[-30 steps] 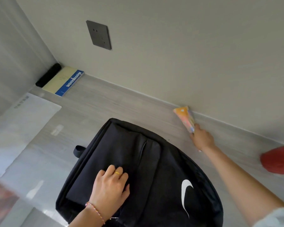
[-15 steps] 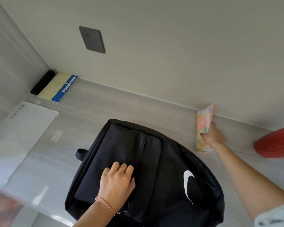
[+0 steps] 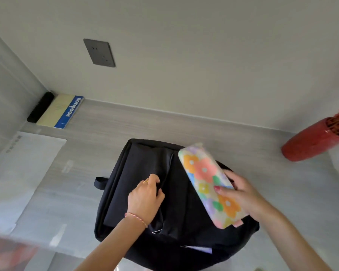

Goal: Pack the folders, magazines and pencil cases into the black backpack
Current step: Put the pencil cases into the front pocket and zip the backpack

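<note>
Pencil case (image 3: 210,184), floral and gripped at its middle by the right hand (image 3: 241,192), is hovering over the black backpack (image 3: 176,192), long axis paralleling the front-pocket opening the left hand (image 3: 145,198) is pinching just beside it.

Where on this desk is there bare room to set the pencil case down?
Bare desk lies between the notebook and the backpack, and between backpack and red vase. The left, with the white sheet, is crowded.

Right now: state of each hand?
Left hand: fingers curled, pinching the black backpack fabric at the front pocket opening.
Right hand: holding the floral pencil case above the backpack.
</note>
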